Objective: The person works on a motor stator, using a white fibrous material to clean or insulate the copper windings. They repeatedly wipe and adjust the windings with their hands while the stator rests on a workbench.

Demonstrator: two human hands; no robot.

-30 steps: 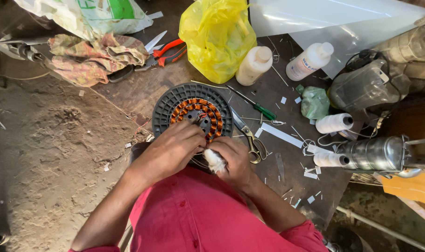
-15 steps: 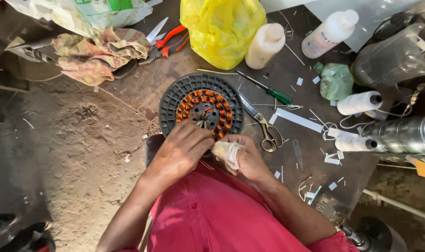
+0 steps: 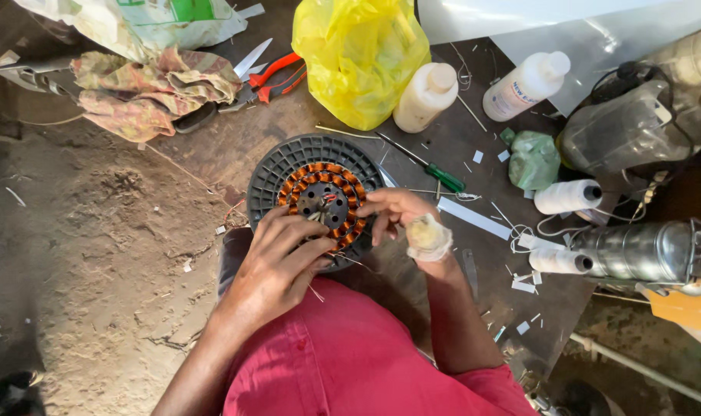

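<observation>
Frame centre: left hand (image 3: 281,258) fingers curled, resting on copper-wound stator (image 3: 319,194). Right hand (image 3: 400,218), bandaged, fingers loosely spread at its right edge; grip unclear.

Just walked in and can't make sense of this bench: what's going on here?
A person in a red shirt bends over a round grey motor part with copper windings lying on the workbench. The left hand rests on its near edge, and the right hand, wrapped at the wrist, touches the windings from the side. Thread spools, a green-handled screwdriver and two white bottles lie nearby.
</observation>
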